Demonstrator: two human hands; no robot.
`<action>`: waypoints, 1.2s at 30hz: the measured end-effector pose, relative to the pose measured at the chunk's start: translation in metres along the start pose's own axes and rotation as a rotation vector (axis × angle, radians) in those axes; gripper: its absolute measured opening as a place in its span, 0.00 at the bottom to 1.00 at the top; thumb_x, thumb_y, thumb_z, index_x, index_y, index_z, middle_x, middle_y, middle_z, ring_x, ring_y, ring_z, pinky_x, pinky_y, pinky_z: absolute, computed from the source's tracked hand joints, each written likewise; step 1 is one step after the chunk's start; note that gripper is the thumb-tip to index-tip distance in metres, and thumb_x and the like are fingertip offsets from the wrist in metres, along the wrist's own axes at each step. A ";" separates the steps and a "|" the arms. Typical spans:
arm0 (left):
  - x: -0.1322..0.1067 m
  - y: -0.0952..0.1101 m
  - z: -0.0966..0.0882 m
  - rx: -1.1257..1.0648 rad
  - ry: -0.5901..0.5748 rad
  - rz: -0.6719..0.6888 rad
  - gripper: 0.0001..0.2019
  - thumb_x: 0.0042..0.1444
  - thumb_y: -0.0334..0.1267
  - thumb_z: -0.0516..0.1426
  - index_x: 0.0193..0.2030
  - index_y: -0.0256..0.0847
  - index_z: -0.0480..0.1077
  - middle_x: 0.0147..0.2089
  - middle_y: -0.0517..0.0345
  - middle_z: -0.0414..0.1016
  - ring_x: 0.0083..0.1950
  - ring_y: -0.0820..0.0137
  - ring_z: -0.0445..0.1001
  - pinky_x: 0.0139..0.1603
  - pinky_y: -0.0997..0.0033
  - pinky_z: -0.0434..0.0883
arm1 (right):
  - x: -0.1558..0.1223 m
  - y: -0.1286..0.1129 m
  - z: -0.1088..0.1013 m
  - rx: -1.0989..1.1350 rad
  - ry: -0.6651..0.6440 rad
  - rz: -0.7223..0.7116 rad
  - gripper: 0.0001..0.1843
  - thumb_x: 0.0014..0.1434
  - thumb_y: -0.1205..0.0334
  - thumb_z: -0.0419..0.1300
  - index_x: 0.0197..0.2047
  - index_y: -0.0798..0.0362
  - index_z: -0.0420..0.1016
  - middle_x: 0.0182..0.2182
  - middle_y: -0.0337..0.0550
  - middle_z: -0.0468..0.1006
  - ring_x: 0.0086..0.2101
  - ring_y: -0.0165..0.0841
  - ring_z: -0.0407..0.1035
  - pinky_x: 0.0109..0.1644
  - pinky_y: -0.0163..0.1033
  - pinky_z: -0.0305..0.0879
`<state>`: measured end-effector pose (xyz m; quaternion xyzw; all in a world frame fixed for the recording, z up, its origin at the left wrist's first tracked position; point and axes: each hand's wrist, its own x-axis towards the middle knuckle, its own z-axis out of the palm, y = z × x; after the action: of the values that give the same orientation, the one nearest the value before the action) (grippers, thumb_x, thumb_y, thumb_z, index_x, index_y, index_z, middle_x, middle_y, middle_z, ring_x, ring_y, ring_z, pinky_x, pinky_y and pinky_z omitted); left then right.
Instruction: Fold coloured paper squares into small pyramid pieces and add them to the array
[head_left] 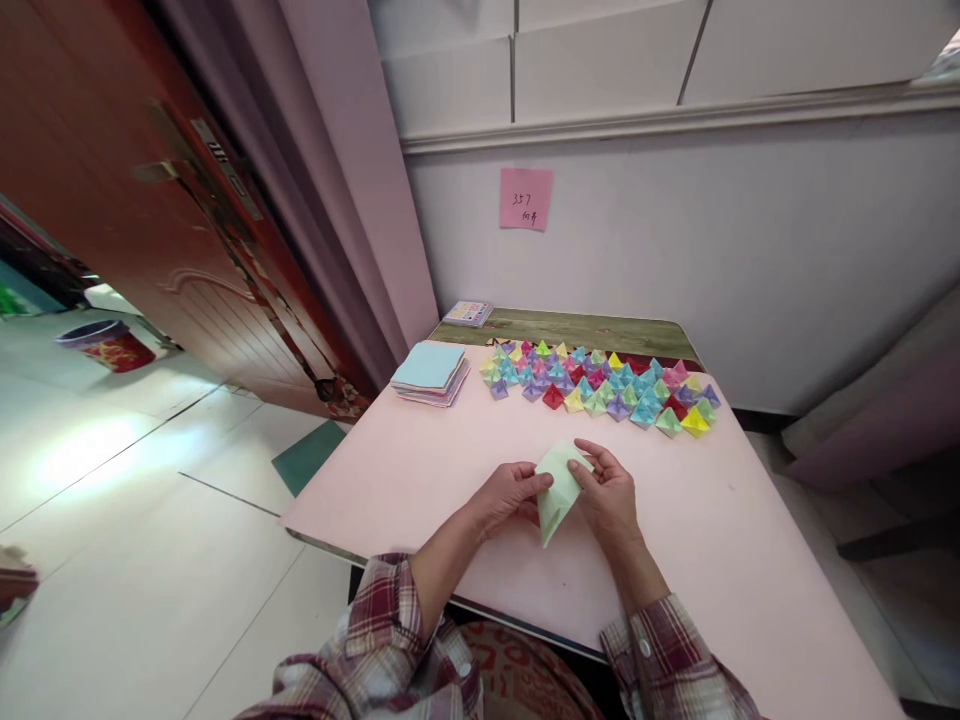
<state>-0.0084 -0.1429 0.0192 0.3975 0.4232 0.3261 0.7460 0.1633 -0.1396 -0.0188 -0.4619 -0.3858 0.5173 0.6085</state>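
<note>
- Plaid shirt sleeves (390, 610) lie closest, resting toward the near edge of the table, with red-patterned cloth (517, 665) below that edge between them.
- Left hand (514, 498) pinches the left side of a pale green folded paper (559, 480), thumb on its face and fingers partly hidden behind.
- Right hand (611, 495) pinches the paper's upper right, thumb pressed on the face, index finger along the top edge. Between them the two hands cover parts of the paper, which is held above the near half of the table, one pointed end toward the person.
- Pink covering (675, 530) spreads over most of the tabletop.
- Beyond the left hand sits a stack of square paper sheets (429, 367), light blue on top, other colours showing at the edges.
- Just right of the stack, folded origami pieces (600, 390) stand close together in rows: blue, purple, green, yellow, pink and red.
- Behind them runs a bare wood-grained strip (570, 330); a flat printed packet (469, 314) lies at its left end.
- Down on the floor, left, lies a dark green sheet (307, 457).
- Farther left, near the foot of a reddish-brown door (90, 130), stands a red patterned bucket (112, 348) with a dark rim; its contents cannot be made out.
- Purple curtain (352, 170) hangs between door and wall, where a pink handwritten note (526, 199) is stuck.
</note>
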 end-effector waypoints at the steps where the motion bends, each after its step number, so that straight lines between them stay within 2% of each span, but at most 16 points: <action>1: 0.001 -0.001 0.001 0.021 0.016 0.010 0.24 0.42 0.52 0.68 0.39 0.33 0.75 0.29 0.57 0.74 0.24 0.76 0.68 0.25 0.75 0.62 | 0.000 -0.001 0.001 0.005 -0.011 0.005 0.27 0.47 0.52 0.71 0.49 0.51 0.75 0.33 0.41 0.76 0.29 0.32 0.70 0.30 0.35 0.68; 4: 0.003 -0.004 0.003 0.049 0.085 0.052 0.22 0.39 0.50 0.69 0.34 0.32 0.76 0.24 0.60 0.72 0.19 0.81 0.61 0.20 0.77 0.53 | -0.002 -0.005 0.002 0.058 -0.066 0.039 0.27 0.52 0.49 0.68 0.52 0.51 0.73 0.34 0.42 0.77 0.30 0.32 0.71 0.32 0.36 0.69; 6: 0.006 -0.003 0.004 0.013 0.169 0.122 0.21 0.40 0.49 0.69 0.34 0.32 0.75 0.23 0.61 0.71 0.18 0.82 0.59 0.19 0.78 0.52 | -0.003 -0.006 0.002 0.135 -0.120 0.084 0.28 0.56 0.45 0.63 0.55 0.51 0.70 0.36 0.44 0.78 0.33 0.34 0.73 0.36 0.39 0.71; 8: 0.009 0.000 0.007 -0.048 0.300 0.217 0.20 0.40 0.47 0.69 0.34 0.33 0.74 0.23 0.62 0.72 0.19 0.81 0.61 0.18 0.78 0.53 | -0.004 -0.007 0.002 0.184 -0.192 0.139 0.31 0.57 0.41 0.60 0.57 0.51 0.68 0.40 0.47 0.78 0.36 0.36 0.74 0.40 0.42 0.72; 11: 0.013 0.004 0.015 -0.121 0.444 0.298 0.21 0.38 0.46 0.70 0.34 0.35 0.72 0.26 0.59 0.74 0.21 0.76 0.68 0.18 0.77 0.60 | -0.006 -0.006 0.005 0.118 -0.314 0.181 0.32 0.52 0.42 0.66 0.55 0.50 0.70 0.41 0.46 0.78 0.36 0.37 0.74 0.42 0.43 0.71; 14: 0.014 0.001 0.024 -0.127 0.420 0.278 0.21 0.39 0.48 0.69 0.34 0.34 0.72 0.25 0.58 0.74 0.21 0.73 0.70 0.19 0.75 0.64 | -0.008 -0.005 0.007 -0.019 -0.318 0.133 0.24 0.49 0.48 0.70 0.45 0.51 0.75 0.32 0.41 0.78 0.30 0.34 0.71 0.36 0.38 0.68; 16: 0.014 -0.002 0.027 -0.103 0.397 0.274 0.21 0.40 0.48 0.69 0.33 0.34 0.72 0.24 0.58 0.73 0.21 0.74 0.69 0.17 0.76 0.62 | -0.008 -0.004 0.007 -0.077 -0.275 0.088 0.17 0.51 0.49 0.69 0.37 0.53 0.76 0.26 0.38 0.75 0.27 0.31 0.67 0.32 0.35 0.64; 18: 0.013 -0.004 0.025 -0.105 0.394 0.290 0.19 0.42 0.49 0.68 0.31 0.35 0.71 0.24 0.60 0.71 0.22 0.75 0.68 0.18 0.77 0.61 | -0.007 -0.004 0.005 -0.102 -0.240 0.057 0.15 0.52 0.50 0.67 0.34 0.54 0.76 0.23 0.37 0.72 0.25 0.29 0.64 0.31 0.34 0.61; 22: 0.010 0.005 0.011 -0.232 0.383 0.303 0.17 0.44 0.48 0.67 0.30 0.36 0.71 0.23 0.63 0.68 0.24 0.78 0.67 0.22 0.80 0.61 | -0.005 -0.006 0.002 -0.117 -0.240 0.057 0.14 0.53 0.51 0.67 0.31 0.54 0.75 0.20 0.35 0.69 0.24 0.28 0.61 0.29 0.33 0.58; 27: 0.006 0.013 -0.001 -0.450 0.284 0.138 0.15 0.41 0.40 0.69 0.30 0.37 0.70 0.21 0.65 0.67 0.21 0.81 0.64 0.21 0.81 0.57 | -0.006 -0.008 0.003 -0.058 -0.288 0.108 0.13 0.50 0.52 0.68 0.32 0.53 0.75 0.21 0.34 0.68 0.22 0.26 0.59 0.27 0.32 0.57; 30: 0.006 0.008 0.003 -0.541 0.240 0.062 0.14 0.41 0.38 0.69 0.32 0.37 0.71 0.23 0.65 0.68 0.21 0.81 0.63 0.20 0.81 0.56 | -0.006 -0.005 0.003 -0.018 -0.315 0.113 0.14 0.50 0.53 0.69 0.34 0.53 0.76 0.21 0.34 0.68 0.23 0.26 0.59 0.27 0.32 0.57; 33: 0.009 0.000 0.011 -0.503 0.241 0.074 0.13 0.44 0.41 0.67 0.34 0.37 0.72 0.26 0.62 0.71 0.24 0.79 0.66 0.21 0.80 0.56 | -0.007 -0.002 0.002 -0.026 -0.337 0.110 0.13 0.50 0.53 0.69 0.32 0.53 0.75 0.19 0.34 0.68 0.22 0.26 0.59 0.27 0.32 0.56; 36: 0.012 -0.007 0.018 -0.403 0.342 0.122 0.14 0.43 0.43 0.67 0.32 0.37 0.72 0.25 0.63 0.70 0.24 0.78 0.65 0.22 0.78 0.57 | -0.008 0.000 0.001 -0.071 -0.333 0.121 0.14 0.50 0.52 0.69 0.30 0.54 0.74 0.19 0.34 0.68 0.22 0.26 0.59 0.26 0.31 0.55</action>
<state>0.0139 -0.1417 0.0142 0.2050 0.4452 0.5103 0.7066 0.1610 -0.1469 -0.0181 -0.4134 -0.4706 0.6083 0.4874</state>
